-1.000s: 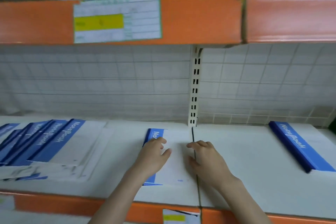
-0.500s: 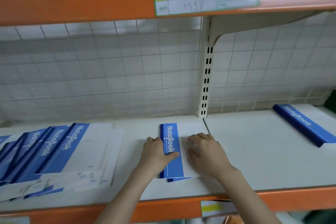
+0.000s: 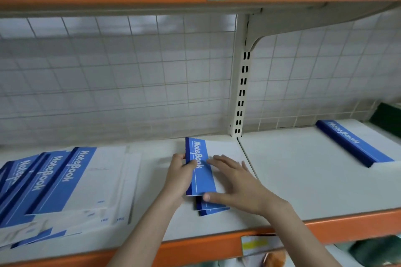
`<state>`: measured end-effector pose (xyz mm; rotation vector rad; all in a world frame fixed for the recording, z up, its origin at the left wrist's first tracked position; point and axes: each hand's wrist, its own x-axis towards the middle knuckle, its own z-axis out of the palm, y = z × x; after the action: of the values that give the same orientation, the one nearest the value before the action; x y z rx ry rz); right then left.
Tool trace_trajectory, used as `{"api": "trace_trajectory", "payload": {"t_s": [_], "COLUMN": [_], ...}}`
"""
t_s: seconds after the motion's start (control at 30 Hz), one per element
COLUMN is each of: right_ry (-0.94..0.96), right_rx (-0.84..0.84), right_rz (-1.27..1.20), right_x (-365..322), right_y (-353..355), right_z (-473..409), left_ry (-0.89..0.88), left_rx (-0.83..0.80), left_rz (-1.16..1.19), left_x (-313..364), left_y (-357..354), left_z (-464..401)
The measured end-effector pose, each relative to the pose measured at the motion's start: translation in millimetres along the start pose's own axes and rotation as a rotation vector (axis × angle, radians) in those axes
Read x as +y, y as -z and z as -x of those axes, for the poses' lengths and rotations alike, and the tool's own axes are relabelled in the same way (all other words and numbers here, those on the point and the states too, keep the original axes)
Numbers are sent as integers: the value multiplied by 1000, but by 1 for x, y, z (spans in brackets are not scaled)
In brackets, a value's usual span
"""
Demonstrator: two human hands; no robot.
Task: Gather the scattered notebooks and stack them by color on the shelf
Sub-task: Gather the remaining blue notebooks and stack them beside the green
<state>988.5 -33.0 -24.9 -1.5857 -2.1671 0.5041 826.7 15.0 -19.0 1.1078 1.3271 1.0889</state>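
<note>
L hand [image 3: 180, 176]: gripping left spine edge of top notebook [image 3: 198, 167], thumb lying over the blue band, fingers curling round the edge.
R hand [image 3: 236, 184]: lying flat on the notebook's white cover, fingers straight & spread, thumb pressing near corner; not grasping.
Top notebook: sitting mid-shelf on a small stack [image 3: 211, 209] w/ blue corners sticking out at the near side.
Left pile [image 3: 65, 182]: blue/white notebooks fanning out, far left.
Right notebook [image 3: 353, 144]: lying alone, well apart.
Shelf [image 3: 293, 175]: white, orange front edge.
</note>
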Motion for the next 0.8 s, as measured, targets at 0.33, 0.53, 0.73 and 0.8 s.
{"api": "trace_trajectory", "payload": {"t_s": [0.33, 0.53, 0.73, 0.8], "right_ry": [35, 63, 90, 90], "right_rx": [185, 247, 356, 380], "right_rz": [-220, -358, -222, -165], "right_x": [0, 4, -2, -4], "right_y": [4, 0, -2, -1], "right_z": [-7, -1, 4, 5], "left_ry": [-396, -370, -285, -257], "left_rx": [28, 33, 100, 104], "left_rz": [-416, -1052, -890, -880], "left_x": [-7, -21, -21, -19], "left_y": [2, -3, -8, -6], "left_z": [-4, 1, 0, -3]}}
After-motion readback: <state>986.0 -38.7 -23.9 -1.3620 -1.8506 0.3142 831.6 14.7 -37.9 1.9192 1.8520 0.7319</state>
